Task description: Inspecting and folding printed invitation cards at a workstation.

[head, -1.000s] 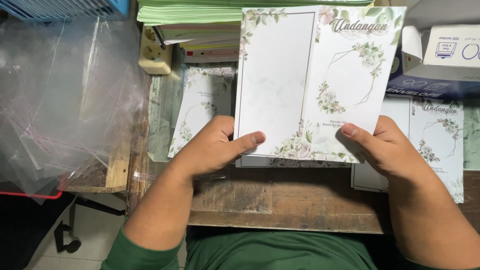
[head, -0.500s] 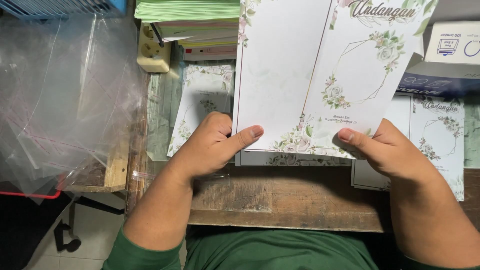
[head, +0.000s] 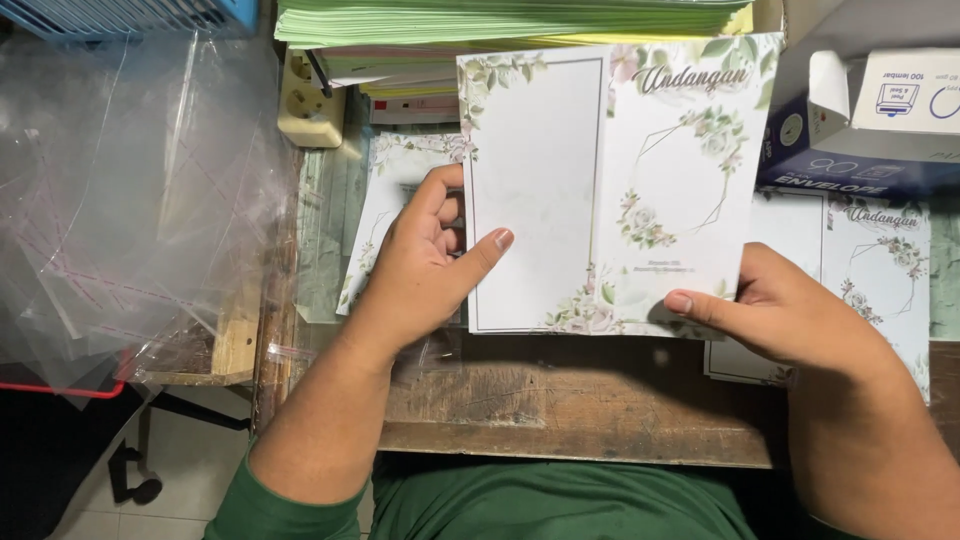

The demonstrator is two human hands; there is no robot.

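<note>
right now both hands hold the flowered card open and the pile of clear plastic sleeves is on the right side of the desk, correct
Not quite. The head view shows the clear plastic sleeves piled on the left side of the desk, not the right. The rest stands: the left hand and right hand hold the flowered card open.

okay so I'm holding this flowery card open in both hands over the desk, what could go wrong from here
Three risks, judged from the picture:
1. The left hand and right hand pinch the floral card only at its lower edge, so its top could flop or crease.
2. Thumbs press on the printed face; smudges or dents are possible.
3. The loose clear plastic sleeves at the left lie close to the left elbow and could be knocked off.
</note>
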